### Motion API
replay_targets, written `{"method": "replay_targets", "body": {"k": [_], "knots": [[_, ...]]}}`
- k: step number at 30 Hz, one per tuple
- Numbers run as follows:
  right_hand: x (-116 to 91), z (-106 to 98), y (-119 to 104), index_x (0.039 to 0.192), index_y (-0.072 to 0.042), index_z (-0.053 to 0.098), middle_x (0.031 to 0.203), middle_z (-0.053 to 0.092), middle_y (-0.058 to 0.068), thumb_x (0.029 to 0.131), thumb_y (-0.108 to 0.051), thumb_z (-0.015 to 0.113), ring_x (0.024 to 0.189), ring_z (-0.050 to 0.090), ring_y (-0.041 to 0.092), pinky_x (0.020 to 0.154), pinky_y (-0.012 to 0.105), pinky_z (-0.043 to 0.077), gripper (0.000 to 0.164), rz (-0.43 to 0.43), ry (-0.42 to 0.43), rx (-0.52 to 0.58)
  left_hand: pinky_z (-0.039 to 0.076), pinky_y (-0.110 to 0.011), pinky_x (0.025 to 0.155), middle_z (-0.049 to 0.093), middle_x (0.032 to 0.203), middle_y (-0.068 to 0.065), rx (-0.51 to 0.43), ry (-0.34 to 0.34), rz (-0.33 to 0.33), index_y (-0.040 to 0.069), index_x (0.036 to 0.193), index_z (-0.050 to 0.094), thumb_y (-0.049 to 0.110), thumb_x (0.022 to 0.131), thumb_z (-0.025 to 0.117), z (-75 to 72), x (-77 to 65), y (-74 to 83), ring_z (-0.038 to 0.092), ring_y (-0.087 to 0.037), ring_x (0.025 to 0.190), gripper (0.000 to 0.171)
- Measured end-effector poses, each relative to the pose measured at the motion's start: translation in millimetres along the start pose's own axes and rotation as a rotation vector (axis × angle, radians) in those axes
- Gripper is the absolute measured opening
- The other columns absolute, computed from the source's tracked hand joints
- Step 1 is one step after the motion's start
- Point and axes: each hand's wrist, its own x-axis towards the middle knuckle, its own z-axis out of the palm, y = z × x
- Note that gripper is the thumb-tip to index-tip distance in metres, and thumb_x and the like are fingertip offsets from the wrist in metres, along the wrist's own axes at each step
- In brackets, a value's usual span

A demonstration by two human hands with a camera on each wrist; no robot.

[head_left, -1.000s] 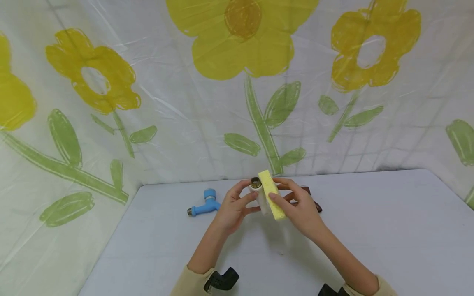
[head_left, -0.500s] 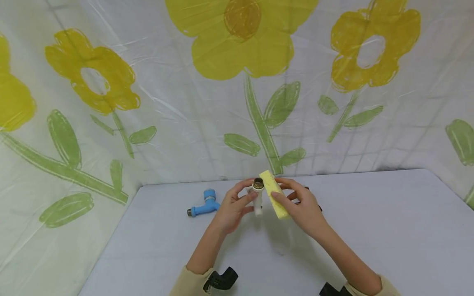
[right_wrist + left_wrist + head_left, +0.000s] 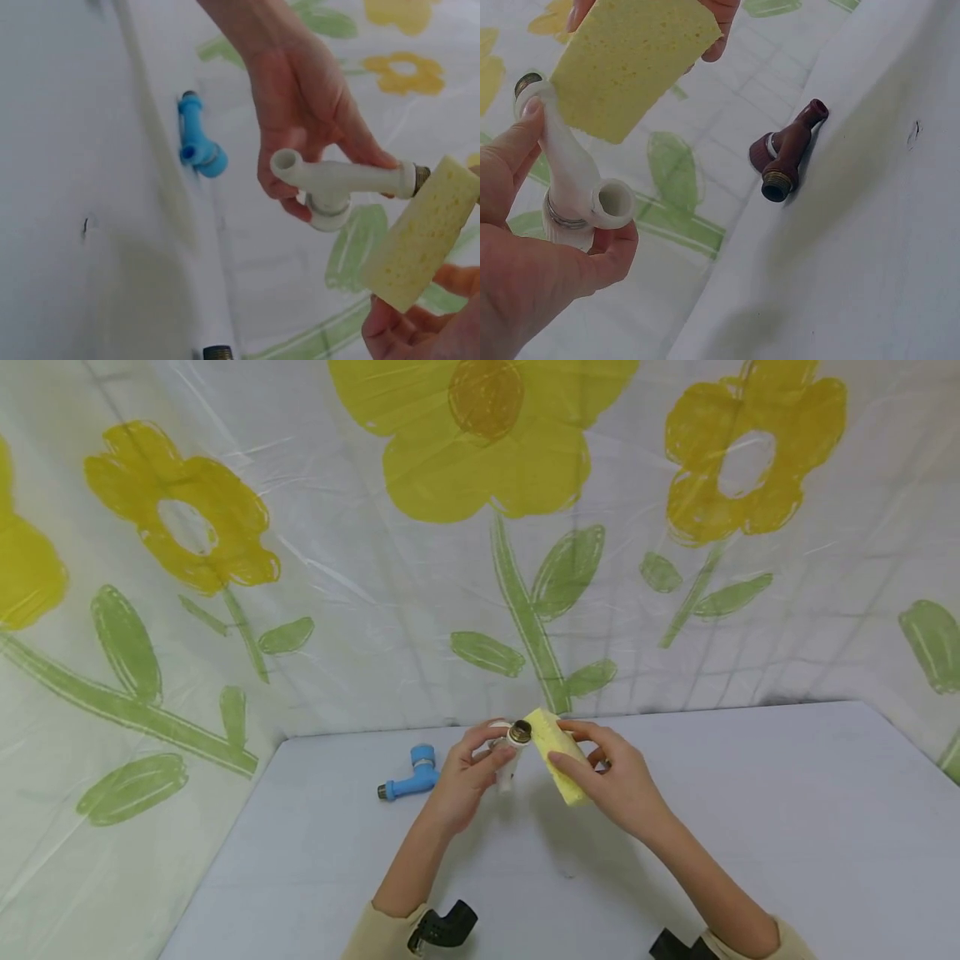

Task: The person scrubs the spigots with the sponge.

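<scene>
White plastic tap [image 3: 571, 165] and yellow sponge [image 3: 424, 232], raised in my hands above the desk [image 3: 750, 827]. My left hand [image 3: 463, 781] grips the tap, its digits curled at the collar beside the threaded metal inlet [image 3: 422, 180] and round the capped end [image 3: 330, 217]; the spout mouth is uncovered. My right hand [image 3: 621, 781] pinches the sponge, thumb on one side and fingers on the other. One end of the sponge lies against or just beside the inlet; how hard it presses, I cannot tell.

Handling, as I judge it: the tap should be light and stiff, a little heavier toward the metal thread, and its smooth plastic could slip or roll if wet. I do best to take it by the collar and cap, leaving the thread bare. The sponge should be very light and soft, yielding under the thumb; a pinch at mid-length keeps it from folding, and a sharp thread could tear it. A blue tap [image 3: 412, 781] and a dark red tap [image 3: 791, 150] lie on the desk behind.
</scene>
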Motion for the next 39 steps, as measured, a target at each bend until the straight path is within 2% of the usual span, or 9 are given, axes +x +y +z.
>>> {"method": "replay_targets", "body": {"k": [5, 10, 12, 14, 21, 26, 32, 36, 39], "knots": [[1, -1, 0, 0.142, -0.009, 0.065, 0.132, 0.064, 0.02, 0.099, -0.024, 0.075, 0.077, 0.059, 0.021, 0.055, 0.028, 0.054, 0.047, 0.0, 0.021, 0.0, 0.053, -0.022, 0.083, 0.036, 0.159, -0.024, 0.027, -0.015, 0.028, 0.036, 0.108, 0.076, -0.001, 0.102, 0.064, -1.2, -1.6, 1.3, 0.065, -0.013, 0.108, 0.04], [2, -3, -1, 0.144, -0.01, 0.064, 0.134, 0.065, 0.021, 0.102, -0.027, 0.071, 0.081, 0.062, 0.022, 0.059, 0.029, 0.056, 0.046, 0.017, 0.017, 0.029, 0.054, -0.022, 0.082, 0.039, 0.157, -0.023, 0.051, 0.002, 0.021, 0.004, 0.121, 0.073, -0.001, 0.101, 0.065, -0.7, -1.0, 1.6, 0.064, -0.014, 0.108, 0.022], [2, -3, -1, 0.144, -0.011, 0.064, 0.135, 0.064, 0.021, 0.102, -0.027, 0.07, 0.083, 0.062, 0.022, 0.059, 0.03, 0.057, 0.046, 0.017, 0.008, 0.037, 0.053, -0.022, 0.082, 0.039, 0.156, -0.024, 0.072, 0.006, 0.019, -0.007, 0.126, 0.066, -0.001, 0.101, 0.065, -0.2, -0.6, 2.2, 0.064, -0.015, 0.108, 0.026], [1, -4, -2, 0.145, -0.011, 0.063, 0.135, 0.064, 0.021, 0.102, -0.027, 0.07, 0.084, 0.062, 0.023, 0.059, 0.03, 0.057, 0.046, 0.013, 0.002, 0.041, 0.052, -0.022, 0.082, 0.039, 0.156, -0.025, 0.098, 0.003, 0.023, -0.011, 0.131, 0.061, -0.001, 0.101, 0.065, 0.3, -0.5, 3.2, 0.063, -0.015, 0.108, 0.031], [0, -5, -2, 0.144, -0.009, 0.063, 0.135, 0.062, 0.02, 0.101, -0.021, 0.073, 0.079, 0.06, 0.019, 0.057, 0.028, 0.056, 0.046, -0.041, 0.008, 0.059, 0.051, -0.026, 0.088, 0.041, 0.157, -0.022, 0.19, 0.028, 0.027, -0.007, 0.129, 0.066, 0.002, 0.1, 0.069, 0.0, -1.5, 7.8, 0.063, -0.018, 0.106, 0.03], [-2, -9, -2, 0.144, -0.008, 0.063, 0.136, 0.061, 0.019, 0.099, -0.014, 0.075, 0.077, 0.061, 0.015, 0.058, 0.028, 0.056, 0.047, -0.095, 0.008, 0.094, 0.052, -0.025, 0.083, 0.045, 0.156, -0.014, 0.208, 0.064, 0.024, 0.0, 0.128, 0.069, 0.005, 0.099, 0.073, -0.4, -3.6, 14.7, 0.062, -0.022, 0.111, 0.03], [-1, -12, -1, 0.146, -0.008, 0.062, 0.138, 0.06, 0.02, 0.1, -0.015, 0.073, 0.08, 0.064, 0.016, 0.06, 0.028, 0.058, 0.047, -0.087, 0.012, 0.084, 0.056, -0.022, 0.079, 0.045, 0.152, -0.015, -0.011, 0.119, -0.05, 0.004, 0.138, 0.062, -0.001, 0.102, 0.065, -2.8, -3.5, 24.3, 0.069, -0.014, 0.101, 0.037], [2, -14, 3, 0.147, -0.009, 0.061, 0.139, 0.059, 0.02, 0.1, -0.016, 0.073, 0.08, 0.065, 0.015, 0.06, 0.028, 0.058, 0.048, -0.079, 0.016, 0.077, 0.059, -0.026, 0.091, 0.047, 0.15, -0.017, -0.15, 0.142, -0.053, 0.007, 0.152, 0.051, -0.007, 0.103, 0.058, -6.9, -3.3, 30.3, 0.073, -0.017, 0.109, 0.052], [3, -16, 4, 0.148, -0.01, 0.061, 0.14, 0.059, 0.019, 0.101, -0.017, 0.073, 0.08, 0.065, 0.015, 0.06, 0.028, 0.058, 0.049, -0.074, 0.011, 0.081, 0.059, -0.029, 0.098, 0.05, 0.151, -0.021, -0.189, 0.127, -0.044, 0.011, 0.161, 0.041, -0.011, 0.102, 0.056, -9.7, -4.0, 33.2, 0.074, -0.021, 0.111, 0.064]]}}
